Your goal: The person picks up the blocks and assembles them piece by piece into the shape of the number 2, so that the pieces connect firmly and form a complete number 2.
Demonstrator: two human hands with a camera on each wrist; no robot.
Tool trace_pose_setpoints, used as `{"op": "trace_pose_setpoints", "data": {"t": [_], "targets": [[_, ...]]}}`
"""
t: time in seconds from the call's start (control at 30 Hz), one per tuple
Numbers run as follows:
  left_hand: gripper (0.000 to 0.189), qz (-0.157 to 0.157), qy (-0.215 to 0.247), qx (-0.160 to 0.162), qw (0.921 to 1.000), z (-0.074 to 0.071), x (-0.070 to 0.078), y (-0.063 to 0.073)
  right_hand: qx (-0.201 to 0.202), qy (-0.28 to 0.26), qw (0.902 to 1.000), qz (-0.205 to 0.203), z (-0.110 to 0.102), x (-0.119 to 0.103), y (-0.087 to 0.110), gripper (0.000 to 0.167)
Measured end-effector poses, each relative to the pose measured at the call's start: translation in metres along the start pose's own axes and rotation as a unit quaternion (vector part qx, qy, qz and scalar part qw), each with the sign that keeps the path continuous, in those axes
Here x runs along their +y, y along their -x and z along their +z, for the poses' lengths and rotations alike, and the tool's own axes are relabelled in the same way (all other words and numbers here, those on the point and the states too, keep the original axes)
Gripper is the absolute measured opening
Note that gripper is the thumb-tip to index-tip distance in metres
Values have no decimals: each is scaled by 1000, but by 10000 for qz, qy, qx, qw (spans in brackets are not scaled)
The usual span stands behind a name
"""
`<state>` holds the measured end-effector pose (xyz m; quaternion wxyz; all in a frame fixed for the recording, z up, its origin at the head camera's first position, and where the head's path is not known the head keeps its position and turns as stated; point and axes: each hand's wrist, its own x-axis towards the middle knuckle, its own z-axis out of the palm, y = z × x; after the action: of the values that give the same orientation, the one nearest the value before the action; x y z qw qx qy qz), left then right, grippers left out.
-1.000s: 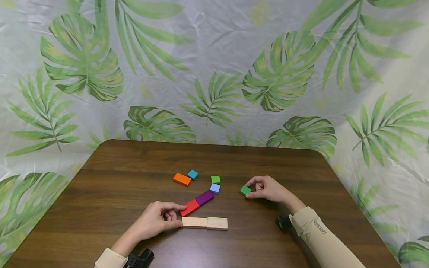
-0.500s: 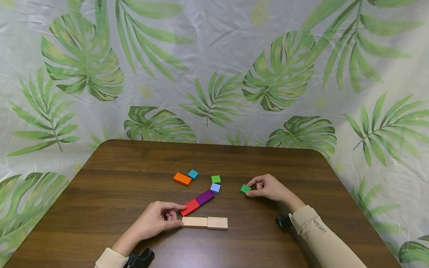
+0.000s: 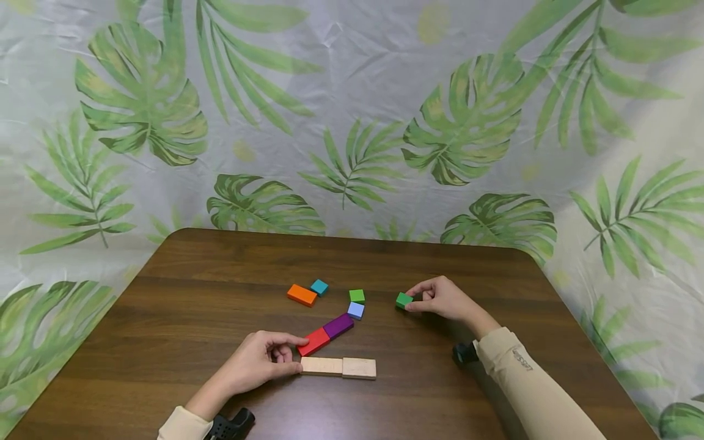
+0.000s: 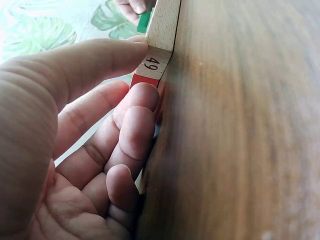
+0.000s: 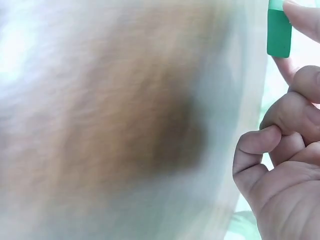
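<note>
My right hand (image 3: 448, 299) pinches a small green block (image 3: 404, 300) between thumb and forefinger, off to the right of the other blocks. In the right wrist view the green block (image 5: 279, 32) sits at the fingertips, the other fingers curled below. My left hand (image 3: 258, 357) rests at the left ends of two rows: its forefinger touches a red block (image 3: 313, 342), its thumb a plain wooden block (image 3: 321, 366). The left wrist view shows the number 49 on that wooden block's end (image 4: 151, 64). A purple block (image 3: 338, 326) continues from the red one; a second wooden block (image 3: 359, 368) abuts the first.
A light blue block (image 3: 355, 310) stands off the purple block's tip, with a light green block (image 3: 357, 296) behind it. Farther left lie an orange block (image 3: 302, 294) and a teal block (image 3: 319, 287). All are on the dark wooden table (image 3: 231, 263), before a leaf-print cloth.
My right hand has lifted the green block up and slightly away from me. The left hand stays at the red and wooden blocks; the head view has shifted slightly.
</note>
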<state>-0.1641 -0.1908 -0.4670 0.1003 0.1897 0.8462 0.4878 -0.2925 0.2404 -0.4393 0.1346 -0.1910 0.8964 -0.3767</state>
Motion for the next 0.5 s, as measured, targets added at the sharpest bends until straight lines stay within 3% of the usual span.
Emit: {"op": "trace_pose_setpoints", "data": {"t": [0.5], "targets": [[40,-15,-26,27,10000,1,0,0,67,100,9998,-132,-6,-26,-34,34]]}}
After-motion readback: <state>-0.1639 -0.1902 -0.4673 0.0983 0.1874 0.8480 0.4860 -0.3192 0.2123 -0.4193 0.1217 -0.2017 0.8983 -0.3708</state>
